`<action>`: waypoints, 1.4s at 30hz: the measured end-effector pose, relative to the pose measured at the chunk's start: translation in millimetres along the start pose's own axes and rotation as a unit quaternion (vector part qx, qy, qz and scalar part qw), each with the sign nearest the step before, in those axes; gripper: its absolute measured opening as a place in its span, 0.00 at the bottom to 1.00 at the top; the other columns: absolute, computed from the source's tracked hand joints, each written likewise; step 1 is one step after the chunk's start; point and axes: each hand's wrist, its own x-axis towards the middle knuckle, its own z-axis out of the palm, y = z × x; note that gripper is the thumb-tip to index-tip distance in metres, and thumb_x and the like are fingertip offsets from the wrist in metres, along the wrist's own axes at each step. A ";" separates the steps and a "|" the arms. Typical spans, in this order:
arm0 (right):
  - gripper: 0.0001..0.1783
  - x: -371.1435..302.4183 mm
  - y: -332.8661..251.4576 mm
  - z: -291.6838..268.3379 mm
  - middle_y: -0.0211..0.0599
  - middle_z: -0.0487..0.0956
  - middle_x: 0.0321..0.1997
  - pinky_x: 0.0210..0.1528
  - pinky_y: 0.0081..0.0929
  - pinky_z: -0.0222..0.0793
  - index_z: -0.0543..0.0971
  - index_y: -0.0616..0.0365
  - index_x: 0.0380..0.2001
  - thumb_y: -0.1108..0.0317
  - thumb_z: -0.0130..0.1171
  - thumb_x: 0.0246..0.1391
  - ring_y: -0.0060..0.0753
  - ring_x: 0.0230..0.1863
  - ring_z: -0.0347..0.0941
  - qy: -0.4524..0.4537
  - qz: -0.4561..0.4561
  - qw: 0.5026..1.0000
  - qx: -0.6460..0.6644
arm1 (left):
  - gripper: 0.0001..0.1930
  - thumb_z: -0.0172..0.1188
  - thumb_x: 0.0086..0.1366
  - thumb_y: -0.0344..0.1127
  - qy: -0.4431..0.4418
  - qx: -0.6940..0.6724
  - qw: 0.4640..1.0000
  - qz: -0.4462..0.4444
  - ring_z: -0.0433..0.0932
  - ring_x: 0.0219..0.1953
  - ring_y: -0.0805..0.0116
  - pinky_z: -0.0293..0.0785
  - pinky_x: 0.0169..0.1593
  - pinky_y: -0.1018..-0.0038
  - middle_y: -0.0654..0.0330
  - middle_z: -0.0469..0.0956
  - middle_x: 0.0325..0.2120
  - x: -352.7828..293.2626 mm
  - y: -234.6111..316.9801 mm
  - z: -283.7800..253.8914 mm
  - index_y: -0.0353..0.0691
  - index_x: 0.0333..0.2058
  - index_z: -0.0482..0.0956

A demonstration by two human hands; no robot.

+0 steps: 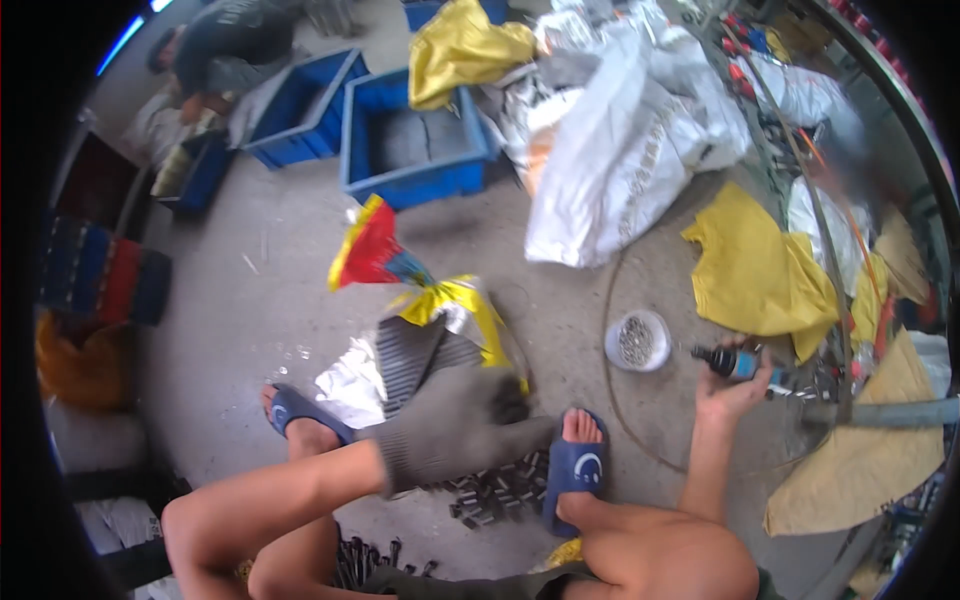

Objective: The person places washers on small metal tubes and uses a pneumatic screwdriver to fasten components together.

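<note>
My left hand (455,425), in a grey glove, reaches across the middle with its thumb and a finger apart. Nothing shows between them, though motion blurs the glove a little. Behind it, an open yellow, red and silver bag (465,300) holds ribbed rows of dark rods (405,350). Beneath the glove lies a loose pile of short dark metal cylinders (500,490). On the right, my bare right hand (735,390) grips a black-and-blue cylindrical tool (730,362), its exact kind unclear. To the left of that hand stands a white tub (658,355) of small metal pieces (634,340).
Blue crates (360,165) stand at the back, near white sacks (600,180). A yellow sack (760,270) lies at right. A thin hose (608,320) loops around the tub. Another person (235,50) bends over a crate at far left. My sandalled feet (575,470) flank the pile.
</note>
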 end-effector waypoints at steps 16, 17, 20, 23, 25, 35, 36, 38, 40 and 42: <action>0.12 -77.0 82.2 -246.1 0.27 0.79 0.24 0.27 0.36 0.72 0.83 0.47 0.29 0.53 0.59 0.55 0.32 0.25 0.77 -0.479 0.375 0.366 -0.704 | 0.16 0.68 0.68 0.37 0.601 -0.132 0.704 -0.355 0.79 0.39 0.70 0.75 0.43 0.73 0.61 0.83 0.40 -501.8 -195.6 17.7 0.33 0.50 0.81; 0.12 -92.1 75.6 -230.6 0.28 0.80 0.24 0.27 0.36 0.72 0.83 0.47 0.29 0.54 0.59 0.55 0.32 0.25 0.77 -0.638 0.217 0.202 -0.711 | 0.15 0.68 0.69 0.37 0.641 -0.148 0.685 -0.314 0.80 0.37 0.73 0.77 0.40 0.75 0.63 0.86 0.40 -496.7 -176.9 27.1 0.29 0.46 0.86; 0.11 -132.6 86.8 -207.0 0.30 0.80 0.24 0.27 0.37 0.72 0.83 0.49 0.27 0.56 0.59 0.53 0.33 0.25 0.77 -0.822 -0.019 -0.052 -0.567 | 0.21 0.73 0.64 0.44 0.595 0.041 0.680 -0.427 0.81 0.34 0.70 0.76 0.38 0.70 0.57 0.87 0.34 -557.5 -237.2 62.4 0.29 0.44 0.86; 0.10 -149.4 94.8 -199.5 0.32 0.80 0.24 0.26 0.38 0.71 0.83 0.51 0.26 0.59 0.59 0.52 0.35 0.25 0.78 -0.853 -0.149 -0.167 -0.471 | 0.21 0.73 0.62 0.47 0.605 0.040 0.655 -0.451 0.81 0.31 0.62 0.76 0.36 0.64 0.52 0.83 0.28 -575.7 -236.7 96.3 0.32 0.37 0.81; 0.09 -156.7 96.2 -202.5 0.34 0.80 0.24 0.26 0.38 0.71 0.83 0.52 0.25 0.61 0.58 0.51 0.36 0.25 0.78 -0.863 -0.183 -0.191 -0.429 | 0.22 0.72 0.60 0.49 0.622 0.028 0.632 -0.462 0.81 0.28 0.55 0.75 0.34 0.58 0.49 0.78 0.21 -592.7 -244.2 112.3 0.33 0.31 0.78; 0.06 -134.0 98.1 -222.6 0.44 0.82 0.24 0.26 0.40 0.71 0.84 0.58 0.22 0.69 0.59 0.44 0.43 0.26 0.81 -0.870 -0.245 -0.209 -0.373 | 0.40 0.69 0.58 0.69 0.578 0.166 0.606 -0.521 0.82 0.43 0.37 0.78 0.47 0.50 0.36 0.83 0.35 -523.4 -342.4 144.1 0.29 0.46 0.79; 0.06 -145.0 95.8 -212.3 0.44 0.82 0.24 0.26 0.40 0.71 0.84 0.58 0.22 0.69 0.59 0.44 0.43 0.26 0.81 -0.875 -0.238 -0.204 -0.369 | 0.40 0.69 0.57 0.69 0.538 0.167 0.606 -0.562 0.82 0.42 0.38 0.78 0.46 0.49 0.36 0.83 0.35 -522.2 -344.8 148.3 0.31 0.44 0.79; 0.05 -198.0 81.9 -146.8 0.44 0.82 0.25 0.29 0.37 0.73 0.84 0.60 0.23 0.70 0.62 0.42 0.42 0.29 0.83 -0.917 -0.139 -0.167 -0.334 | 0.35 0.71 0.54 0.69 0.472 0.221 0.604 -0.603 0.83 0.41 0.41 0.79 0.42 0.50 0.41 0.83 0.32 -539.9 -345.0 161.1 0.37 0.37 0.78; 0.05 -187.9 80.6 -158.9 0.43 0.84 0.28 0.37 0.42 0.76 0.85 0.58 0.25 0.70 0.65 0.41 0.41 0.32 0.84 -0.888 -0.121 -0.198 -0.396 | 0.32 0.73 0.52 0.66 0.422 0.336 0.622 -0.567 0.83 0.38 0.43 0.78 0.39 0.51 0.45 0.82 0.29 -516.4 -350.8 155.8 0.40 0.33 0.77; 0.06 -155.7 86.7 -198.8 0.42 0.85 0.32 0.45 0.47 0.80 0.86 0.57 0.26 0.70 0.68 0.40 0.39 0.36 0.86 -0.844 -0.100 -0.218 -0.480 | 0.29 0.75 0.49 0.64 0.460 0.378 0.636 -0.492 0.80 0.34 0.46 0.75 0.35 0.50 0.50 0.80 0.28 -516.0 -361.2 163.4 0.43 0.28 0.76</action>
